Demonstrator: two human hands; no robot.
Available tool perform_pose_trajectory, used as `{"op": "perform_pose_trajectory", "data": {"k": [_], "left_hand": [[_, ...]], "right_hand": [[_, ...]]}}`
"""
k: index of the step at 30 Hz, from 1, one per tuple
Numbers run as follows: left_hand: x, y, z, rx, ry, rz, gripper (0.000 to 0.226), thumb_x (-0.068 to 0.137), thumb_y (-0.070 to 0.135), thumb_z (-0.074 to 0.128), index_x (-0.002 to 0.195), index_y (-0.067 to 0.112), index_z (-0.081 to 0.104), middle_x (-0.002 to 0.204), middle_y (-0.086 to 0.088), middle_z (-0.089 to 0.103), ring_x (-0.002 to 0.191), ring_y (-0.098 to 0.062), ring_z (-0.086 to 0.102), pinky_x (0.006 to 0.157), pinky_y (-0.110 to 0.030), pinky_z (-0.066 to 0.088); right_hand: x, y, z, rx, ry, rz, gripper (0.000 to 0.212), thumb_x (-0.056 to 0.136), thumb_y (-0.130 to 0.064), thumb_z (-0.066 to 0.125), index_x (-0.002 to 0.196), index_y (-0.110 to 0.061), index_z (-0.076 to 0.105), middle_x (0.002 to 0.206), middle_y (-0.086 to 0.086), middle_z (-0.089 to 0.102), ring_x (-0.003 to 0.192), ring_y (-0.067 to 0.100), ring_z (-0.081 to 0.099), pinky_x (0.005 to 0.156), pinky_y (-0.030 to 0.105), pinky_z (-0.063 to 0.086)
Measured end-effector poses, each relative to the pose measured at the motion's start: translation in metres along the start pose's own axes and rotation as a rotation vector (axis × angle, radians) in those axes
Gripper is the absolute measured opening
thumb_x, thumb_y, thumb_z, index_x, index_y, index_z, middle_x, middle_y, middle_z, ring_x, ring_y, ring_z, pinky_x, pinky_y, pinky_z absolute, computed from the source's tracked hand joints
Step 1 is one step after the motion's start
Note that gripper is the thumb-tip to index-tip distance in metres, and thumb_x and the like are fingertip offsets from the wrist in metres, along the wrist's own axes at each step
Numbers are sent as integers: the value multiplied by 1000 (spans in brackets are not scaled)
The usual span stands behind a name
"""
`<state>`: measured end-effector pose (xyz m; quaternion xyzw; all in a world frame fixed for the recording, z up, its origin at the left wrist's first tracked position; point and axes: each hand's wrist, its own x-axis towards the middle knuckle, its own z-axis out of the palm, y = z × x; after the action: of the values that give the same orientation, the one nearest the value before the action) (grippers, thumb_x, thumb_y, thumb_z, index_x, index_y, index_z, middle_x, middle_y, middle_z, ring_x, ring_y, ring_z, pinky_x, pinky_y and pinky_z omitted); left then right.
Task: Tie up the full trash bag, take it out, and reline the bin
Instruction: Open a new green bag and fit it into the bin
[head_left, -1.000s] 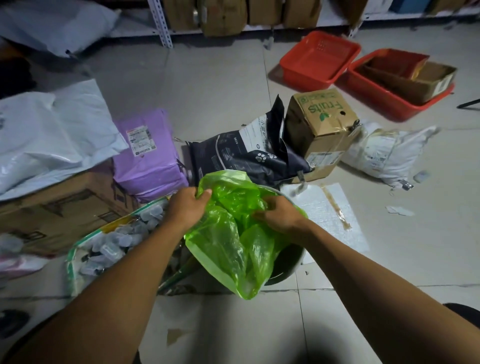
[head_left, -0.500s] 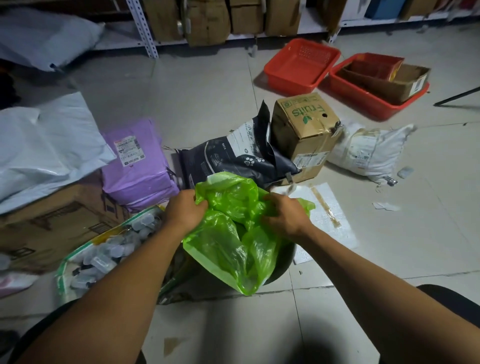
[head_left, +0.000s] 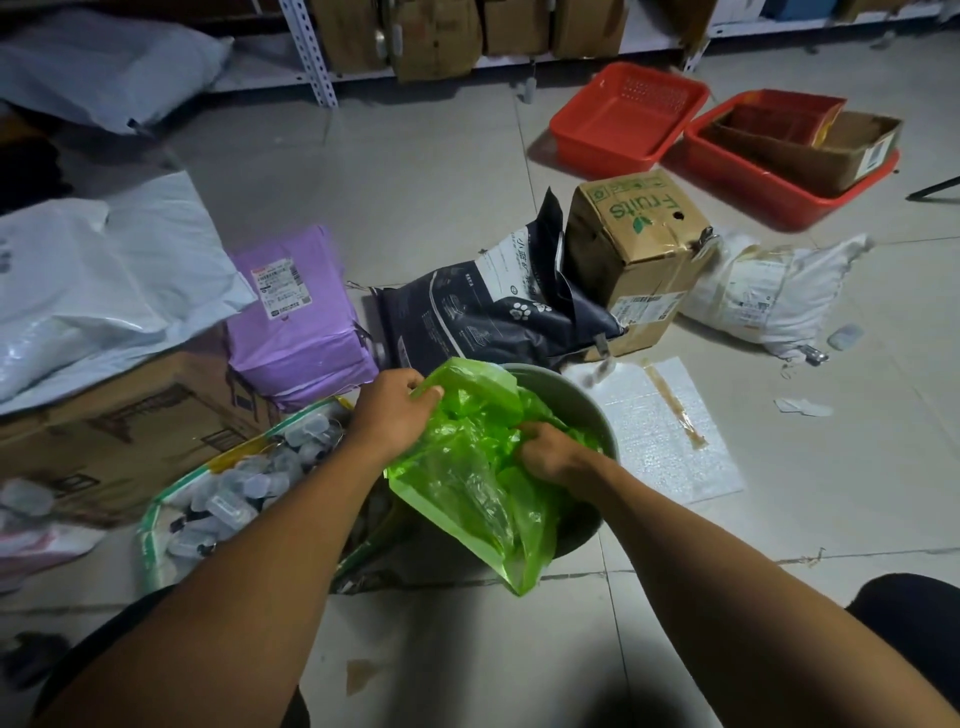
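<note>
Head view showed our left hand (head_left: 390, 410) pinching the green bag's (head_left: 467, 478) upper edge beside the grey bin's (head_left: 566, 400) rim; our right hand (head_left: 550, 457), fingers closed, pressed bag plastic down inside it.

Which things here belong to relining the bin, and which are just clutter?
Job: translucent green plastic bag; round grey bin; left hand; right hand.

Lying about: purple plastic parcel; brown cardboard fruit box; red plastic baskets.
</note>
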<state>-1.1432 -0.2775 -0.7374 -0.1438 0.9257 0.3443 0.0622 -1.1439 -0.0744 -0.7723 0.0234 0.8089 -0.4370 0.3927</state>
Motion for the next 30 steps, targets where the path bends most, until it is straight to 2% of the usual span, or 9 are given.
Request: {"op": "perform_pose_trajectory", "data": {"k": [3,10,12,15,17,19,23,27,30], "left_hand": [[-1,3,1,-10,-8,10,22,92,32,63,73,21,60,66,4,58,72,-20,58,67,-29,38],[-2,5,-2,16,15,-7,28,92,32,61,74,11,59,62,-4,52,65,-26,55,59,-31,36],[-2,7,-1,52,22,-19,27,92,33,61,82,8,60,68,-8,57,71,-30,60,61,-33,39],[-2,12,0,101,51,-48,33,93,34,61,112,9,53,95,-10,60,89,-32,60,70,-35,43],[-4,16,1,80,80,-68,42,93,31,61,123,11,41,100,-7,54,88,-27,54,71,-36,41],[-5,18,2,78,97,-66,42,92,26,63,123,11,39,99,-7,53,88,-27,54,69,-36,39],[-4,15,3,226,35,-40,24,89,21,67,97,16,45,97,-15,61,92,-37,60,70,-37,43],[-5,13,0,243,29,-2,15,83,19,71,94,15,61,97,-18,68,96,-41,62,77,-40,50],[-7,17,-3,148,38,-27,9,85,21,68,88,14,63,84,-13,67,85,-36,63,68,-35,47]], "right_hand": [[1,1,7,15,-57,45,30,90,-13,54,119,-19,62,114,6,66,104,25,62,99,44,49],[-11,0,-7,-52,151,-85,63,80,-19,71,137,-28,47,125,6,61,102,23,64,89,39,57],[-20,-3,-16,74,96,-116,63,84,-12,70,139,-28,45,125,7,58,98,22,65,83,36,59],[-31,-6,-25,281,-6,-122,57,88,-4,62,138,-26,48,126,8,55,101,23,64,82,33,58],[-32,-5,-27,350,50,-123,53,88,0,61,134,-25,53,126,9,56,101,24,64,84,34,58],[-33,-2,-28,371,189,-108,53,84,3,65,129,-22,56,121,12,60,95,24,66,79,36,60],[-36,3,-32,-16,449,-228,49,79,-6,67,122,-28,60,114,7,66,98,24,64,86,42,57],[-45,10,-33,-690,638,-475,33,84,-18,58,116,-22,60,108,5,67,96,30,60,69,41,54],[-46,15,-29,-802,667,-467,20,90,-20,51,107,-15,58,101,9,65,93,31,57,64,40,51]]}}
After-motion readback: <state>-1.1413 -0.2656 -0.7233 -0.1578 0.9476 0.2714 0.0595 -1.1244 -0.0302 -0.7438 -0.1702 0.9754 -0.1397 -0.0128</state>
